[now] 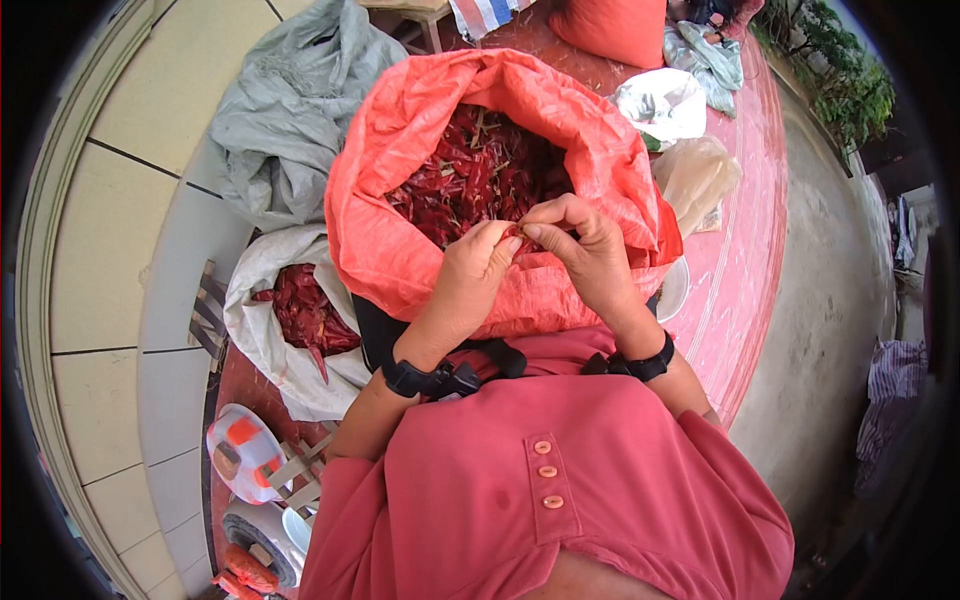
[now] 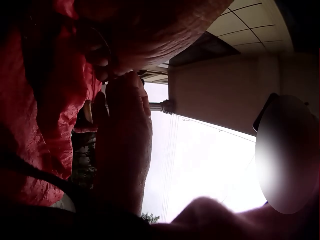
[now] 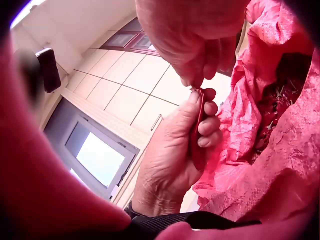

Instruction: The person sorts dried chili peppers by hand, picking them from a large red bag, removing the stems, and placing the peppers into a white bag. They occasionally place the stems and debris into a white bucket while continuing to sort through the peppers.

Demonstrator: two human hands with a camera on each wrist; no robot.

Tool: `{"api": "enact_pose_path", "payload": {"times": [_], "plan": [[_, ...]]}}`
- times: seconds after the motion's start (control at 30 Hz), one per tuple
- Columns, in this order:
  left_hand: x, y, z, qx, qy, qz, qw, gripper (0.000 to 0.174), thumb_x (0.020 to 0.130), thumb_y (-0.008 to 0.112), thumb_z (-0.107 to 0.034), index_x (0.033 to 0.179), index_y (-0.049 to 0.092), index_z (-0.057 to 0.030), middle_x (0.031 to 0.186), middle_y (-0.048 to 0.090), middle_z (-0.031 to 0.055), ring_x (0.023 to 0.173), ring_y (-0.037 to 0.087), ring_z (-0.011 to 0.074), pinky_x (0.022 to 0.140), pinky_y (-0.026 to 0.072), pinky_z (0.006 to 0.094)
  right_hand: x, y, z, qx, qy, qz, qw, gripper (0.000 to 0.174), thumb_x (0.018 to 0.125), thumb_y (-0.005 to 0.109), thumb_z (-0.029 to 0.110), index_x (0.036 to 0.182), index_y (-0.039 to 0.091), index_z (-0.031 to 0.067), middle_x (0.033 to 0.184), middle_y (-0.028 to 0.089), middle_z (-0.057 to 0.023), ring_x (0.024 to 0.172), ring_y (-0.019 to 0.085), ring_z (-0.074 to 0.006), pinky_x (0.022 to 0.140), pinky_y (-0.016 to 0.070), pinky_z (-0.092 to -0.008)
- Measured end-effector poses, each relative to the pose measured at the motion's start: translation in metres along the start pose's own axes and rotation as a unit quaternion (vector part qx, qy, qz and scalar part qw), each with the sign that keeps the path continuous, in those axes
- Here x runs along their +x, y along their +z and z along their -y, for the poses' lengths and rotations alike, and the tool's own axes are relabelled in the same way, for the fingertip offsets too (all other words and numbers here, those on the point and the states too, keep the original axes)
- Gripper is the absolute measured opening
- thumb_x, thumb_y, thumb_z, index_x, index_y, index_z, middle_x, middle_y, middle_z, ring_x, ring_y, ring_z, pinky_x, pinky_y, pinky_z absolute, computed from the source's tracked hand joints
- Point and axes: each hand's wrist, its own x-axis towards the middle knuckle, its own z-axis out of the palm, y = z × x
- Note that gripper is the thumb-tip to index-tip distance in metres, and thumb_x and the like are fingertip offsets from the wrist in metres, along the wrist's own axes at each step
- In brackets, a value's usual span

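Both hands meet over the near rim of a big red woven sack full of dried red chili peppers. My left hand grips one dried red chili pepper, its fingers curled round the pod with the thumb near the top. At the pepper's stem end, my right hand pinches with thumb and fingertips. In the right wrist view the right hand comes down from above onto the pepper's tip. The left wrist view is dark and hides the pepper.
A white sack with more red chilies stands on the left, below a grey sack. A white bowl and a beige bag lie right of the red sack. At lower left is a plastic basin.
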Motion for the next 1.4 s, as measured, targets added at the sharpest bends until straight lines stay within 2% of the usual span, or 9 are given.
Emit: {"api": "enact_pose_path", "payload": {"times": [0.23,0.37,0.43,0.53,0.7,0.83,0.97,1.07,1.4], "plan": [[0.005,0.004,0.000,0.012,-0.013,-0.073,0.997,0.018,0.097,0.054,-0.015,0.103,0.057,0.0021,0.084,0.060,0.0117,0.071,0.060,0.0174,0.065,0.0489,0.0304,0.009,0.019,0.007,-0.473,-0.348,-0.054,0.808,0.014,0.071,0.072,0.006,0.083,0.064,0.0085,0.089,0.066,-0.0031,0.084,0.061,-0.0224,0.073,0.0504,-0.0339],[0.011,-0.002,-0.013,-0.026,-0.045,-0.065,0.997,0.013,0.093,0.054,-0.010,0.099,0.057,0.0011,0.087,0.060,0.0174,0.076,0.061,0.0336,0.065,0.0476,0.0385,0.016,0.014,0.001,-0.382,-0.280,-0.066,0.878,0.009,0.080,0.068,0.006,0.087,0.062,0.0074,0.086,0.064,-0.0025,0.082,0.061,-0.0184,0.071,0.0506,-0.0301],[0.008,-0.001,-0.015,-0.030,-0.004,-0.075,0.997,0.012,0.093,0.054,-0.010,0.098,0.057,0.0007,0.086,0.059,0.0159,0.076,0.060,0.0327,0.066,0.0476,0.0373,0.014,0.011,0.007,-0.075,-0.072,-0.038,0.994,0.006,0.087,0.065,0.009,0.090,0.061,0.0068,0.086,0.064,-0.0012,0.082,0.060,-0.0143,0.070,0.0503,-0.0279],[0.007,-0.001,-0.013,-0.040,0.035,-0.050,0.997,0.018,0.098,0.052,-0.017,0.099,0.057,0.0008,0.083,0.055,0.0092,0.070,0.056,0.0169,0.063,0.0446,0.0288,0.012,0.000,0.003,0.141,0.081,0.001,0.987,0.011,0.095,0.059,0.018,0.096,0.058,0.0069,0.088,0.063,0.0001,0.082,0.060,-0.0096,0.073,0.0506,-0.0261],[0.007,-0.009,-0.018,-0.049,0.069,0.024,0.996,0.015,0.097,0.052,-0.013,0.098,0.058,0.0006,0.086,0.056,0.0075,0.076,0.057,0.0172,0.069,0.0459,0.0280,0.013,-0.010,-0.017,0.412,0.220,0.060,0.882,0.012,0.094,0.060,0.019,0.098,0.060,0.0082,0.091,0.064,-0.0009,0.082,0.062,-0.0123,0.077,0.0525,-0.0281],[-0.002,-0.016,-0.023,-0.083,-0.008,0.028,0.996,0.014,0.096,0.053,-0.011,0.102,0.061,-0.0009,0.089,0.057,0.0055,0.082,0.057,0.0158,0.075,0.0464,0.0275,0.004,-0.011,-0.019,0.377,0.187,-0.031,0.906,0.008,0.093,0.060,0.016,0.096,0.061,0.0096,0.093,0.064,-0.0013,0.082,0.062,-0.0108,0.078,0.0546,-0.0289],[-0.034,-0.062,-0.019,0.075,-0.001,-0.149,0.986,0.018,0.093,0.057,-0.012,0.108,0.063,-0.0033,0.094,0.059,0.0063,0.090,0.057,0.0175,0.082,0.0449,0.0287,-0.017,-0.053,0.006,0.116,0.009,-0.196,0.974,0.008,0.093,0.061,0.012,0.098,0.061,0.0053,0.093,0.064,-0.0034,0.076,0.060,-0.0084,0.072,0.0514,-0.0248],[-0.070,-0.109,0.010,0.164,-0.086,-0.275,0.944,0.021,0.090,0.061,-0.012,0.109,0.064,-0.0046,0.101,0.061,0.0073,0.094,0.055,0.0195,0.086,0.0430,0.0313,-0.044,-0.106,-0.002,-0.098,-0.108,-0.335,0.931,0.007,0.093,0.060,0.006,0.100,0.062,0.0036,0.090,0.063,-0.0027,0.079,0.060,-0.0090,0.074,0.0485,-0.0231],[-0.124,-0.166,0.108,0.393,-0.121,-0.372,0.832,0.029,0.085,0.062,-0.005,0.114,0.062,-0.0038,0.106,0.062,0.0126,0.106,0.054,0.0301,0.096,0.0377,0.0400,-0.100,-0.236,-0.121,-0.229,0.189,-0.415,0.860,0.017,0.091,0.057,0.006,0.108,0.061,0.0016,0.094,0.065,-0.0067,0.079,0.064,-0.0138,0.064,0.0520,-0.0271]]}}
